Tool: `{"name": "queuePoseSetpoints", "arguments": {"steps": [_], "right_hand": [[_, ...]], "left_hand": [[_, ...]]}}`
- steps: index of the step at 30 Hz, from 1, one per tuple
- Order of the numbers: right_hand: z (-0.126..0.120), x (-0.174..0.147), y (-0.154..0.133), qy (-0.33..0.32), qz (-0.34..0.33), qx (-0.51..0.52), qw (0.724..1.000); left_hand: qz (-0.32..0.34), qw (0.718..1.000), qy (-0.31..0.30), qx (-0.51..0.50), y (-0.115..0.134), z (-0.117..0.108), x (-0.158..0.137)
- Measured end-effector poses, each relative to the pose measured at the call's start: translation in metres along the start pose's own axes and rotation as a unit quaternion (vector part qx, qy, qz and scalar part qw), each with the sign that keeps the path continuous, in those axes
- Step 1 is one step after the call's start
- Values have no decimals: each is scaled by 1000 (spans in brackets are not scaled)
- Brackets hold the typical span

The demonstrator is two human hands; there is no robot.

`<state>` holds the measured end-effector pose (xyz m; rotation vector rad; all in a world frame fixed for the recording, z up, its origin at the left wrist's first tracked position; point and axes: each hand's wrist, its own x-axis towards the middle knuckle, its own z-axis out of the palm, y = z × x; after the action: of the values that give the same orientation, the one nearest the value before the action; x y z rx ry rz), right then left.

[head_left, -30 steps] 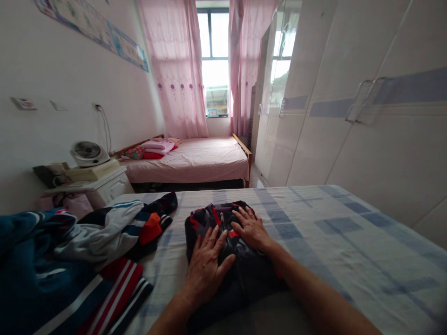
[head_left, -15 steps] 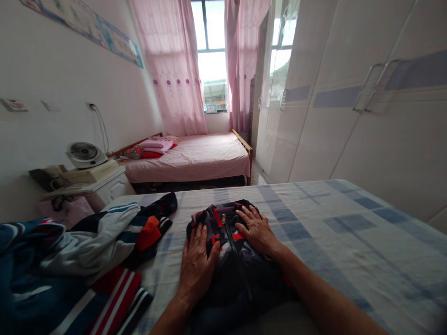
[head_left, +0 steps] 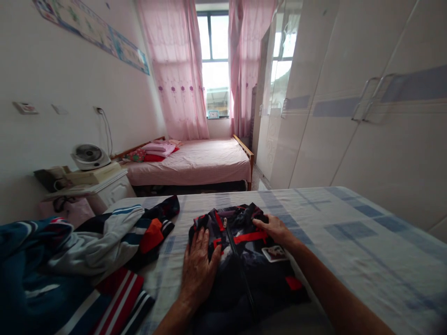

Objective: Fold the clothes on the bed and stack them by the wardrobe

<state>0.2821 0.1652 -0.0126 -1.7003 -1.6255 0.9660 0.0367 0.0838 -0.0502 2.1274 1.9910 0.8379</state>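
A dark zip-up jacket with red strips and a patterned collar lies front up on the bed before me, its zipper running down the middle. My left hand rests flat on the jacket's left side, fingers stretched out and pointing away from me. At the upper right edge of the jacket, my right hand is closed on the fabric, thumb on top and the other fingers mostly hidden beyond the edge. A pale patch shows on the chest just below that hand. The jacket's near end is in shadow.
A heap of clothes lies to the left on the checked bed sheet. Beyond are a second, pink-covered bed, a small fan on a white cabinet, and a wardrobe along the right.
My right hand has moved right from lying flat on the jacket's chest to its upper right edge and closed there, uncovering the patch and red strip. My left hand stays in place.
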Motion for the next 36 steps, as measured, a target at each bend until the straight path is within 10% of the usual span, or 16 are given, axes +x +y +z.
{"name": "queuePoseSetpoints", "arguments": {"steps": [4, 10, 19, 27, 31, 36], "right_hand": [[-5, -10, -4, -133, 38, 149, 979], [-1, -20, -14, -240, 169, 388, 874], [-7, -28, -34, -102, 139, 446, 878], [-127, -61, -44, 133, 0, 525, 841], [-182, -53, 3, 320, -20, 536, 781], [-194, -56, 103, 410, 54, 504, 758]], "left_hand": [[-11, 1000, -13, -2, 1, -1, 0], [-6, 1000, -9, -9, -3, 2, 1], [-5, 997, -11, -74, -20, 8, 6], [-34, 996, -30, -77, -26, 15, 5], [-27, 997, -31, -63, -31, 19, 5], [-21, 997, -28, -63, -35, 21, 5]]}}
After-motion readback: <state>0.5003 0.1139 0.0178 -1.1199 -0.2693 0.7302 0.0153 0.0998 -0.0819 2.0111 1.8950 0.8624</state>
